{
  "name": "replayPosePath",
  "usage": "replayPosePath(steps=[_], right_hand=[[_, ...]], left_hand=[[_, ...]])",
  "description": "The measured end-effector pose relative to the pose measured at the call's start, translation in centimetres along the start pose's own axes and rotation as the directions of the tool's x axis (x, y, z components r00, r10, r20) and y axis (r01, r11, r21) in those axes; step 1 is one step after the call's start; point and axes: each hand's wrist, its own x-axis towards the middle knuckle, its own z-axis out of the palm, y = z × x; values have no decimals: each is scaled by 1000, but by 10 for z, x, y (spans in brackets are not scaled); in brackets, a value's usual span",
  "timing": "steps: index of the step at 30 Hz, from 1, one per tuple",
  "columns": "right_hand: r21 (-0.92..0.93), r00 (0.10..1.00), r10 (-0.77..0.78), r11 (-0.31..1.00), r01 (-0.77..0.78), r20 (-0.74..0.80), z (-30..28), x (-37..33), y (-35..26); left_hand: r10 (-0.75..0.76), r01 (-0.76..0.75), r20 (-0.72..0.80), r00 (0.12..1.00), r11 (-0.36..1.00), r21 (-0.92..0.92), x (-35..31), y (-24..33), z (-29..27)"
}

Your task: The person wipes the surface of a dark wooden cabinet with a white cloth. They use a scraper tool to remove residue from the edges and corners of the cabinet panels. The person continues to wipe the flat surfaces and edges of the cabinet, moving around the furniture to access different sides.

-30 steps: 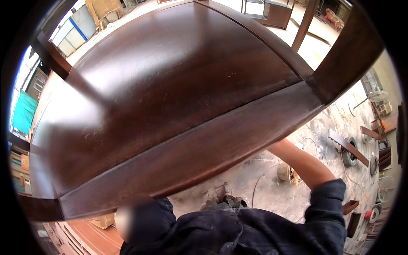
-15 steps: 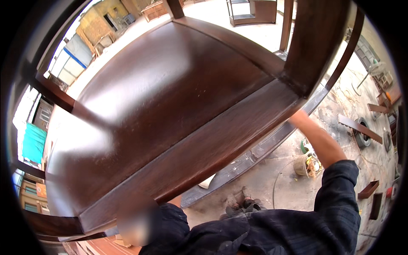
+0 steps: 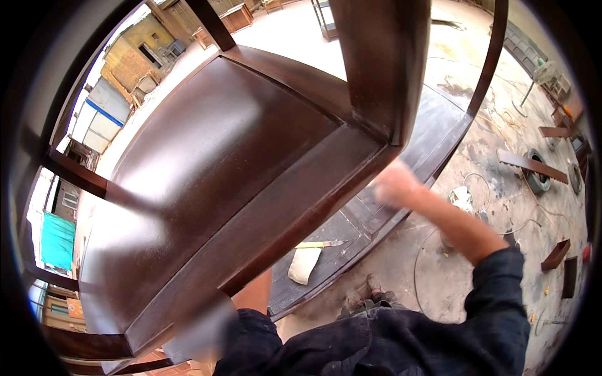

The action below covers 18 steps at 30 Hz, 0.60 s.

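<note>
A glossy dark brown wooden panel [image 3: 207,156] with a rail [image 3: 269,219] along its near edge fills the middle. A thick post [image 3: 385,69] rises from its right corner. Just below that corner is my right hand [image 3: 398,185], smeared by motion; whether it holds anything does not show. My left forearm reaches up behind the rail, which hides the left hand. On a lower dark panel [image 3: 351,235], a pale, slightly curled sheet [image 3: 305,264] lies beside a slim tool with a yellowish handle [image 3: 312,245].
Slim dark bars [image 3: 78,172] of the frame cross at the left. Over the concrete floor at right are a tyre [image 3: 537,182], a board with a notched edge [image 3: 523,161], a small wooden box [image 3: 556,255] and cables. A fan [image 3: 547,72] stands farther back.
The panel and post have shifted left and slightly down in view. My right hand shows more fully beneath the corner. More of the lower panel, the sheet and the tool has come into sight.
</note>
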Motion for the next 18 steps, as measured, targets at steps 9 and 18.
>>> replayPosePath(steps=[9, 18], right_hand=[[-147, 988, -152, 978, 150, 0, 4, -15, 2], [-69, 959, -208, 978, 198, -194, 37, -29, 2]], left_hand=[[35, -33, -52, 998, 999, 33, 1, 10, -1], [64, -64, -26, 998, 998, -8, 2, 24, -11]])
